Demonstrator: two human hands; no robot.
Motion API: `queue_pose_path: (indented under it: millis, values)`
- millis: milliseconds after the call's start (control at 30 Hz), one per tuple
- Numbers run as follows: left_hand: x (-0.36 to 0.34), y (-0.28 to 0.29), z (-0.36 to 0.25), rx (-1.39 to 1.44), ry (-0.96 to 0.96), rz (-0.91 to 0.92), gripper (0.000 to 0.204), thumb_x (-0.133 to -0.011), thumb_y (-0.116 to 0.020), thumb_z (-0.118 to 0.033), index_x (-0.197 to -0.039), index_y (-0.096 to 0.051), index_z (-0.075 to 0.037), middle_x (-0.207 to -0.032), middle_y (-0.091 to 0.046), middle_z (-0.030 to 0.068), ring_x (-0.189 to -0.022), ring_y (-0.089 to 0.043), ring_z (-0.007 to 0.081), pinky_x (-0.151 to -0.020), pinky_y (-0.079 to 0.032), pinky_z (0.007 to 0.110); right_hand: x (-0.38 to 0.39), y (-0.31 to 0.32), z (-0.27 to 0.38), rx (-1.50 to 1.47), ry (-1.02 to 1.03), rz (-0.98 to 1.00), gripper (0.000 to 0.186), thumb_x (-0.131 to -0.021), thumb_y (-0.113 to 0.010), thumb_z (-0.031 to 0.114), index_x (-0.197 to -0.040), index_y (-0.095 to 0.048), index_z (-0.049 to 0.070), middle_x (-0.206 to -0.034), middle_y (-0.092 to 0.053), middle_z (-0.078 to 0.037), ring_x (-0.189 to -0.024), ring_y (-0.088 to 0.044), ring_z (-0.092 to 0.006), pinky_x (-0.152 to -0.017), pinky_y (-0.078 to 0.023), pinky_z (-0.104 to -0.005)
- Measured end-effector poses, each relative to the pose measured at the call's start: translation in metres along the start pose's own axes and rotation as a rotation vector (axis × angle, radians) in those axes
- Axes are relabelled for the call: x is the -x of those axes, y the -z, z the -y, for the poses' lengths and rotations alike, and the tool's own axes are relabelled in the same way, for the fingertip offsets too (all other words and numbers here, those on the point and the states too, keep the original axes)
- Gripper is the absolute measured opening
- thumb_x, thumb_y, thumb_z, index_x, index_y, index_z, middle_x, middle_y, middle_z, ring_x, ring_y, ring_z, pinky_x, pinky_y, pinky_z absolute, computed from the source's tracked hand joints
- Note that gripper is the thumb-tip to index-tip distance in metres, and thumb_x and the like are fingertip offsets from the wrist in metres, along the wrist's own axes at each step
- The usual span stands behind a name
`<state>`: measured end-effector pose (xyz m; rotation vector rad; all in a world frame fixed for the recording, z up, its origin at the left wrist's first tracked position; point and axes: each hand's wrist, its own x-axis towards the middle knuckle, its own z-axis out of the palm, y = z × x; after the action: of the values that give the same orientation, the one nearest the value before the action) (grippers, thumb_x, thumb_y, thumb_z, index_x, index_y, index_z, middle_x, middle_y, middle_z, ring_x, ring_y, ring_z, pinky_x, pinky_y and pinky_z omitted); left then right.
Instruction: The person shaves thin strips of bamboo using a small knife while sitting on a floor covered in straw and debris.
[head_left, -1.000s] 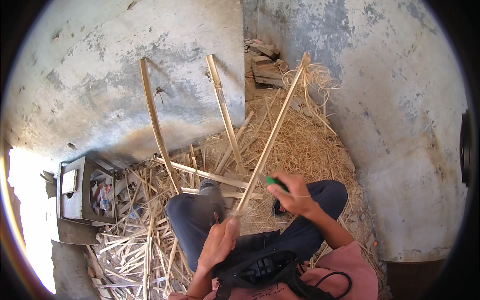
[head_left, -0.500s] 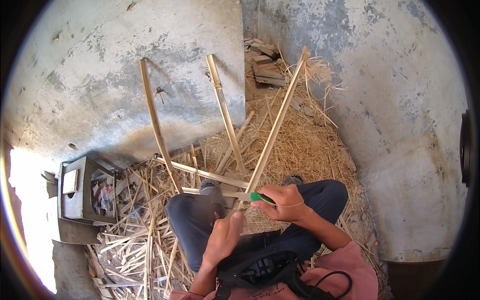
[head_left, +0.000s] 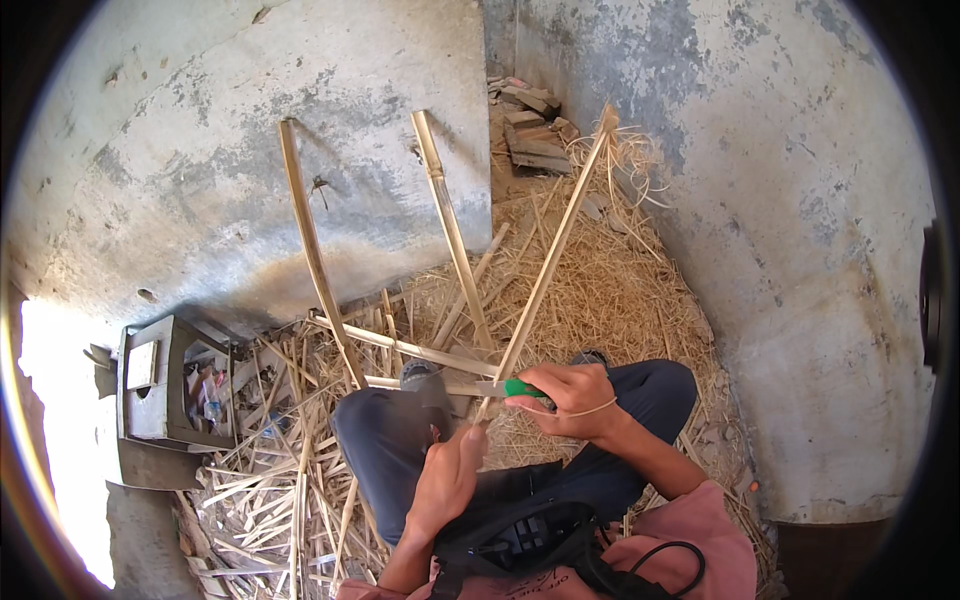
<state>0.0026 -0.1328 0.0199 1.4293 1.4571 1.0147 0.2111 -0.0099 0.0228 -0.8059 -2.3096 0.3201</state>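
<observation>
My right hand [head_left: 574,400] is closed round the green handle of a knife [head_left: 492,390]. Its blade points left and lies across a long split bamboo strip [head_left: 556,256]. That strip slants up and away to the right, with thin curled shavings [head_left: 632,165] at its far end. The near end of the strip is gripped in my closed left hand [head_left: 450,476], just below the blade. Both hands are above my lap, between my bent knees.
Two bamboo strips [head_left: 318,265] [head_left: 452,235] lean on the wall ahead. Cut strips [head_left: 270,520] litter the floor at left, beside a wooden box [head_left: 165,380] holding scraps. A heap of shavings [head_left: 600,300] spreads ahead, with broken bricks [head_left: 535,140] in the corner.
The bamboo strip has shifted slightly toward me, its far end now lower in view. The knife has moved a little up and right; both hands keep their grip.
</observation>
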Motion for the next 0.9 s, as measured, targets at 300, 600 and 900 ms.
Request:
queue_pose_path:
  millis: [300,600,900]
  values:
    - [0.010,0.002,0.001,-0.088,0.006,-0.002,0.049,-0.120,-0.033,-0.028,-0.086,-0.052,0.001,-0.066,-0.049,0.0136,-0.058,-0.051,0.0335,-0.063,-0.044,0.044,-0.005,0.009,-0.010,0.051,0.011,-0.035,0.027,-0.094,-0.081,0.037,-0.101,-0.073,0.012,-0.081,-0.072,-0.001,-0.063,-0.072,-0.0212,-0.051,-0.052,-0.0351]
    - [0.014,0.007,-0.005,-0.096,0.011,-0.001,0.047,-0.119,-0.033,-0.028,-0.087,-0.053,0.001,-0.065,-0.051,0.0144,-0.058,-0.052,0.0351,-0.062,-0.044,0.045,-0.008,0.013,-0.008,0.071,0.021,-0.046,0.029,-0.091,-0.085,0.036,-0.095,-0.074,0.009,-0.077,-0.070,-0.004,-0.059,-0.069,-0.0219,-0.052,-0.051,-0.0353]
    - [0.034,0.008,0.005,-0.121,0.069,0.032,0.044,-0.119,-0.035,-0.026,-0.089,-0.055,0.000,-0.067,-0.054,0.0147,-0.060,-0.055,0.0384,-0.065,-0.046,0.046,-0.019,0.034,-0.036,0.127,-0.131,-0.164,0.027,-0.096,-0.081,0.036,-0.100,-0.076,0.010,-0.084,-0.076,-0.005,-0.063,-0.073,-0.0209,-0.054,-0.054,-0.0342]
